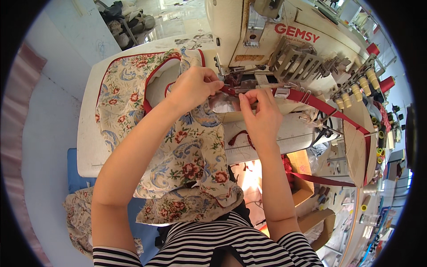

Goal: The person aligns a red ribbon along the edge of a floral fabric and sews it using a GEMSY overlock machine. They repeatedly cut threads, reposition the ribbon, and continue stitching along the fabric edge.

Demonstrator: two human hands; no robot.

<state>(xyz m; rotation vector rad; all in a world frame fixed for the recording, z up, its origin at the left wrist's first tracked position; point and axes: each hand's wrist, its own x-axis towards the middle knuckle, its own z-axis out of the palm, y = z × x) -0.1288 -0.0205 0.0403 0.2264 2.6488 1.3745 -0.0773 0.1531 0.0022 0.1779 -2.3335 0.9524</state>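
Floral fabric with red-bound edges [122,84] spreads over the white table and hangs into the lap. My left hand [195,91] is closed at the needle area of a cream sewing machine [227,31], fingertips pinched beside red binding tape [326,108]; what they grip is partly hidden. My right hand [262,113] is closed just right of it, thumb and curled fingers at a shiny metal plate [221,106] below the tape; its fingertips hide whatever they hold. The tape runs rightward through metal guides to a pale board [353,147].
The white table's edge [86,147] borders a blue surface [78,164] at left. Thread cones [369,82] and spools stand at right. A cardboard box [300,164] with red material sits below the table. More floral fabric [78,209] lies lower left, and dark items [124,26] are piled beyond the table.
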